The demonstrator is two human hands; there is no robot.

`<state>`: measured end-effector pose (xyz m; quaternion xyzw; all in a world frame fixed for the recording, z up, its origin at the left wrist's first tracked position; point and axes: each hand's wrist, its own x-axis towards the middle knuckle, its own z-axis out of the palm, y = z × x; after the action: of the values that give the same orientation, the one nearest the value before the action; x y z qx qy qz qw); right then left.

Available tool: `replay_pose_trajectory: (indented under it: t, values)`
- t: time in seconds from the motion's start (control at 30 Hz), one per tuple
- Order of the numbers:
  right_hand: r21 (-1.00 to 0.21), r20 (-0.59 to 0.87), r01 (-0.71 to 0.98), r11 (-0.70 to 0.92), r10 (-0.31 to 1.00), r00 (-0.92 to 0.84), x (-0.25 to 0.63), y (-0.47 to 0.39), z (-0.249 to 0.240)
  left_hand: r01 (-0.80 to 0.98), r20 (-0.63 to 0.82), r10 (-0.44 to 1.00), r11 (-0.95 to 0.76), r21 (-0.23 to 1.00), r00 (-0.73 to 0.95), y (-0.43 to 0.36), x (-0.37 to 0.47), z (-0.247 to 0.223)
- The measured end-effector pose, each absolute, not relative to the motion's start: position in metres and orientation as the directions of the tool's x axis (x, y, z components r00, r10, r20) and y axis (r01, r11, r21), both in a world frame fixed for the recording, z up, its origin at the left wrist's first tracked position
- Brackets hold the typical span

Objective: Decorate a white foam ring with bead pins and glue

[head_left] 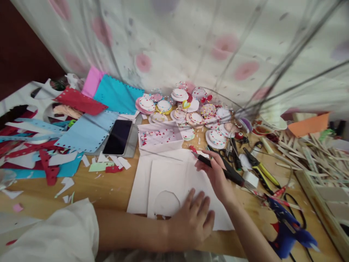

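My left hand (192,222) lies with spread fingers over the right edge of a white card (163,174) that has a round cut-out (167,203) in it. Beneath is a larger white sheet (140,189). Above the sheet's right side, my right hand (215,176) is closed around a slim black-handled tool (205,160), which looks like a craft knife. A small red bit shows by its tip, which points up and left towards a white open box (160,146) with red beads inside.
Small decorated paper hats (196,118) crowd the back. A phone (118,137), coloured felt sheets (87,131) and scraps lie left. Right are yellow-handled pliers (261,171), a white block (250,179), a blue glue gun (289,227) and a pile of wooden sticks (313,156).
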<state>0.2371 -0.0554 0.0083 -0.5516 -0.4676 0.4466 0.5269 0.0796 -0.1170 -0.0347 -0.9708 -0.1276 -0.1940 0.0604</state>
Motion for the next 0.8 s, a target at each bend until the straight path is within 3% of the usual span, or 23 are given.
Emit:
replay_pose_trajectory:
  t: [0.07, 0.27, 0.5, 0.8]
  values:
    - [-0.999, 0.001, -0.036, 0.006, 0.993, 0.121, 0.223, -0.049, 0.013, 0.294, 0.423, 0.242, -0.954, -0.060, 0.873, -0.117, 0.081, -0.036]
    - [-0.994, -0.077, 0.078, -0.074, 0.997, -0.026, 0.175, -0.032, 0.014, 0.280, 0.419, 0.283, -0.957, 0.070, 0.863, -0.115, 0.081, -0.031]
    - [-0.986, -0.168, -0.012, -0.168, 0.985, 0.045, 0.170, -0.022, -0.007, 0.247, 0.451, 0.262, -0.964, 0.094, 0.853, -0.111, 0.080, -0.035]
    - [-0.986, -0.036, 0.167, -0.025, 0.997, -0.066, 0.173, -0.023, -0.002, 0.243, 0.418, 0.257, -0.966, 0.088, 0.871, -0.110, 0.080, -0.035]
